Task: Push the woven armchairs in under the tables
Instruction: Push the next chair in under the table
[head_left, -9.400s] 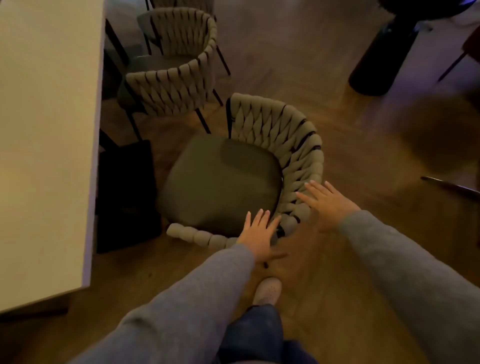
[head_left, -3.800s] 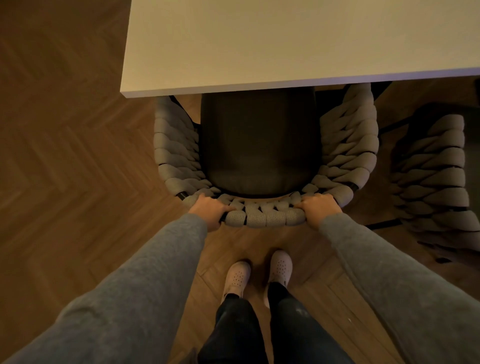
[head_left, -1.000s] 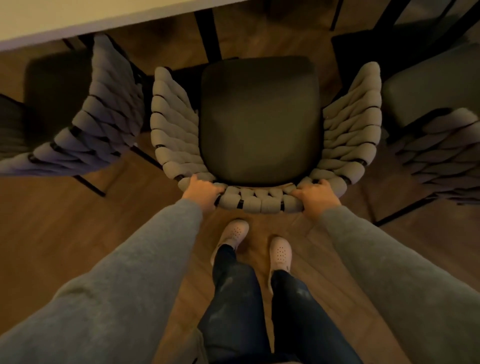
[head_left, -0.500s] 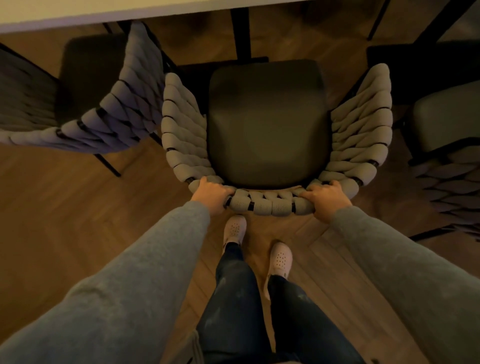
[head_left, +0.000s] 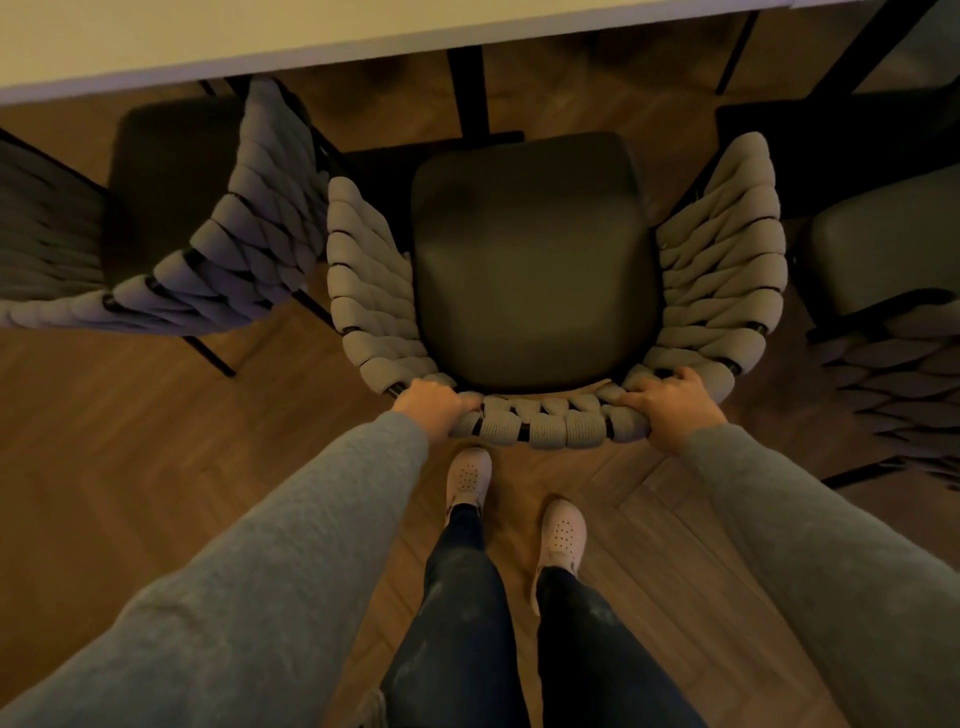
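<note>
Armchair (head_left: 530, 270): stands on the floor (head_left: 130, 467), facing the table (head_left: 208, 36). The dark seat is fully in view, short of the table edge. The seat front lies near the foot of the black post (head_left: 467, 88).

Left hand (head_left: 434, 408): fingers curled over the woven back rail at its left corner, gripping it.

Right hand (head_left: 670, 405): fingers wrapped over the same rail at its right corner, gripping it (both sleeves are grey).

Left chair (head_left: 208, 249): turned at an angle, with its woven side just beside the armchair's left arm.

Right chair (head_left: 883, 249): close beside the armchair's right arm.

Shoes (head_left: 467, 475): pale, on the floor just behind the back rail.
</note>
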